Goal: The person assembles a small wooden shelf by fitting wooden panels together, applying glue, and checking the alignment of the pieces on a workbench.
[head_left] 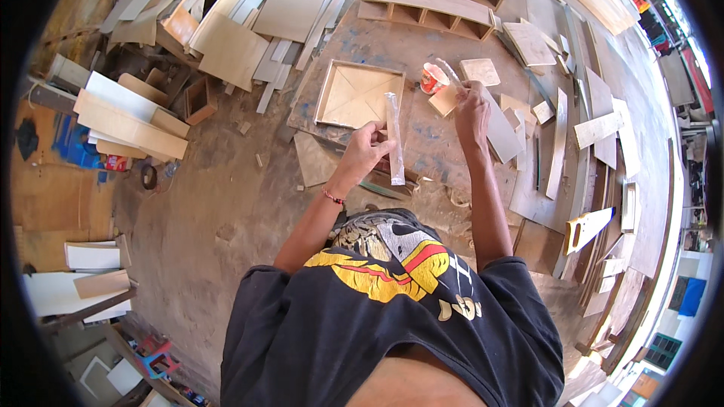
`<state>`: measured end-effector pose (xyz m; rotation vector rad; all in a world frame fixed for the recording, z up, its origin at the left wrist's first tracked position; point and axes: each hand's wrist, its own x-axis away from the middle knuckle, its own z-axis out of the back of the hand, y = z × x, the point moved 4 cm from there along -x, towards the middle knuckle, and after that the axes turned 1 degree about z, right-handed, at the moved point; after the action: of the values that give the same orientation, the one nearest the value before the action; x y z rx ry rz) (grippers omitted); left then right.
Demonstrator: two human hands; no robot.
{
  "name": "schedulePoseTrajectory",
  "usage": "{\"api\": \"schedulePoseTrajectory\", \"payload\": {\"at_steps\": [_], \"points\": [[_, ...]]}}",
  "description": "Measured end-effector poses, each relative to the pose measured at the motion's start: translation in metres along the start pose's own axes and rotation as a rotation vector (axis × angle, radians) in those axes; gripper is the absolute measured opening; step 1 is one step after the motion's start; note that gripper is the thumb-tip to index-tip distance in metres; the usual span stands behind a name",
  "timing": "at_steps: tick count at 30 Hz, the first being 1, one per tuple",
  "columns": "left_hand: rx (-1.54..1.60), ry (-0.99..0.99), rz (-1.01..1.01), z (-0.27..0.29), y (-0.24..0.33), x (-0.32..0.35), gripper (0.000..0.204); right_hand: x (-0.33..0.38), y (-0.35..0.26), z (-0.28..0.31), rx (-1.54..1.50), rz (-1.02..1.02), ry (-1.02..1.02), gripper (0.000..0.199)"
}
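My left hand pinches a narrow, whitish-streaked wood strip, which stands nearly upright in the view. To its right, my right hand is closed round a thin pale stick whose upper end leans toward a red-and-white cup. Whether the stick touches the cup I cannot tell. A shallow square wooden tray with diagonal lines on its base lies on the worktable, just beyond my left hand. Small wood blocks sit beside the cup, partly behind my right hand.
A long divided wooden box stands at the back. Boards and offcuts are piled at the far left. More pieces cover the right side, with a yellow-handled handsaw among them. Another stack of planks lies at left.
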<state>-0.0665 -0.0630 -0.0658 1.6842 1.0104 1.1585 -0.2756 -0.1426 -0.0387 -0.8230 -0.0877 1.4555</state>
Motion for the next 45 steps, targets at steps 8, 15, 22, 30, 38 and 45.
{"api": "schedulePoseTrajectory", "payload": {"at_steps": [8, 15, 22, 30, 38, 45], "points": [[0.011, 0.16, -0.045, 0.028, -0.022, 0.005, 0.022, -0.03, 0.02, -0.031, 0.282, 0.143, -0.172, 0.01], [0.181, 0.34, 0.065, 0.053, -0.027, 0.024, 0.018, -0.048, 0.013, -0.049, 0.323, 0.314, -0.267, 0.016], [0.435, 0.383, 0.201, 0.057, -0.043, 0.025, 0.019, -0.032, -0.024, -0.039, 0.565, 0.361, 0.088, 0.036], [0.623, 0.569, 0.215, 0.06, -0.071, 0.027, 0.008, 0.096, -0.081, -0.015, -0.248, 0.517, -0.284, 0.027], [0.651, 0.582, 0.239, 0.059, -0.083, 0.018, 0.007, 0.154, -0.074, -0.044, -0.16, 0.417, -0.318, 0.019], [0.622, 0.485, 0.308, 0.049, -0.094, 0.006, 0.01, 0.159, -0.057, -0.05, -0.122, 0.303, -0.146, 0.017]]}}
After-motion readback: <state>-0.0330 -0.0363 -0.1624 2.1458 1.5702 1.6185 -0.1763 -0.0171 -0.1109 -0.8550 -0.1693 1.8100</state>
